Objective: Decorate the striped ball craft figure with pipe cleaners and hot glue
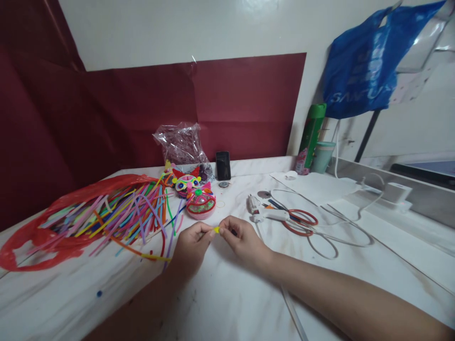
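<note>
Marbled tabletop [241, 303] — tiny yellow piece [216, 229]

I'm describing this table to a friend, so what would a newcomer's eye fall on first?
Probably the heap of multicoloured pipe cleaners on a red plastic bag at left, then the blue plastic bag hanging at upper right. At centre, the left hand and right hand pinch a small yellow piece, with bright craft figures just beyond.
</note>
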A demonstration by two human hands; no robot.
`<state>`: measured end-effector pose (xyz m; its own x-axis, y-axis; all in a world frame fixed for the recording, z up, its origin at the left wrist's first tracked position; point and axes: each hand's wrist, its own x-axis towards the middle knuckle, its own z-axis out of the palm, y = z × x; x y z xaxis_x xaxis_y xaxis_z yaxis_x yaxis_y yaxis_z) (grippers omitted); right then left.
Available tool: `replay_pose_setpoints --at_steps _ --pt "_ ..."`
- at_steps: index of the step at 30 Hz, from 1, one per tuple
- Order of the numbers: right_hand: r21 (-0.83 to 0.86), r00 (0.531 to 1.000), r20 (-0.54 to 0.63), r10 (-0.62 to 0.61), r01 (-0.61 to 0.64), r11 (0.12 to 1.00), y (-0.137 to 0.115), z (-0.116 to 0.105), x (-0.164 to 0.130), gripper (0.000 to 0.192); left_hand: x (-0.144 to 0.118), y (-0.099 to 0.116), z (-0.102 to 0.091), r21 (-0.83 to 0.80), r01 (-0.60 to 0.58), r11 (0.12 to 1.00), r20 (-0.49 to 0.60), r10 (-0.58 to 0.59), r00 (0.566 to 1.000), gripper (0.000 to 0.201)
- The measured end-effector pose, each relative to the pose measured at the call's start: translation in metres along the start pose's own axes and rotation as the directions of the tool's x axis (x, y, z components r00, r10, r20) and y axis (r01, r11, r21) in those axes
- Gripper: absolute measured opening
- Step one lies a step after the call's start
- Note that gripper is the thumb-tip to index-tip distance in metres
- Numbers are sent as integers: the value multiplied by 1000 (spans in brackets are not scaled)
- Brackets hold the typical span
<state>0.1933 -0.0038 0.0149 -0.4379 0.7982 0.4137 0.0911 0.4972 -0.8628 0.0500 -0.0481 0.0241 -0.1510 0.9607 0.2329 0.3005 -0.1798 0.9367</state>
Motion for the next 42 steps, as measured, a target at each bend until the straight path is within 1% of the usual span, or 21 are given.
replay_pose_setpoints --at_steps 4,7,9,10,11,13,15,16,17,18,20,22,24,25,27,29,31,36,38,40,42 --pt "62 998 -65 27 -23 998 3 6 -3 19 -3 -1 4 5 -29 1000 -69 29 997 23" --pt "76 998 -35 47 -44 996 5 8 -2 19 -2 -4 3 101 -58 993 -104 68 992 18" --pt "55 999 24 44 -46 997 5 6 -1 17 -1 -6 0 222 -130 966 -98 155 983 14" --pt "18 999 46 14 -15 1000 5 4 0 15 0 -7 -1 298 -202 933 -79 235 969 13" --pt "-39 998 59 -38 40 998 5 2 1 13 1 -8 -3 375 -292 880 -45 332 942 13" --pt "-194 979 78 -188 200 960 4 -3 2 11 1 -11 -6 495 -469 731 52 514 856 15" --pt "-340 938 129 -321 346 874 4 -7 2 10 2 -12 -7 550 -571 609 145 604 784 17" --pt "-395 916 163 -367 402 826 5 -9 3 10 2 -13 -7 561 -592 579 179 613 769 18" --pt "-440 893 202 -402 449 778 5 -11 3 10 2 -13 -8 564 -598 570 201 607 769 18" --pt "-471 872 236 -429 489 734 6 -11 3 11 2 -12 -8 559 -587 586 205 588 782 18" --pt "-492 854 248 -458 518 700 6 -12 3 14 2 -11 -8 518 -523 677 171 517 839 16" --pt "-444 887 170 -430 459 770 3 -11 2 14 2 -8 -7 429 -414 802 102 413 905 14" --pt "-324 944 60 -325 326 888 -1 -8 1 13 1 -6 -7 305 -295 906 47 295 954 14" --pt "-248 967 23 -254 251 936 -2 -6 0 12 1 -6 -6 237 -240 941 30 240 970 15" --pt "-101 992 -14 -124 122 987 -4 -2 -2 13 -1 -6 -3 110 -150 983 1 151 989 17" --pt "13 998 -41 -42 42 999 -3 2 -4 16 -2 -7 0 29 -107 994 -31 108 994 19" --pt "87 997 -73 -1 7 996 -1 6 -5 19 -4 -7 4 14 -121 993 -70 122 990 19" --pt "171 993 -117 33 -12 985 4 14 -8 20 -9 -4 7 183 -230 956 -133 256 957 19" --pt "153 995 -91 36 -22 988 5 14 -8 19 -9 -4 5 280 -259 925 -122 301 946 17" --pt "80 999 -42 23 -20 997 6 13 -7 16 -7 -5 1 389 -304 870 -78 360 930 16" --pt "-66 998 4 -59 59 996 7 9 -6 13 -4 -8 -3 500 -391 773 10 447 895 17"
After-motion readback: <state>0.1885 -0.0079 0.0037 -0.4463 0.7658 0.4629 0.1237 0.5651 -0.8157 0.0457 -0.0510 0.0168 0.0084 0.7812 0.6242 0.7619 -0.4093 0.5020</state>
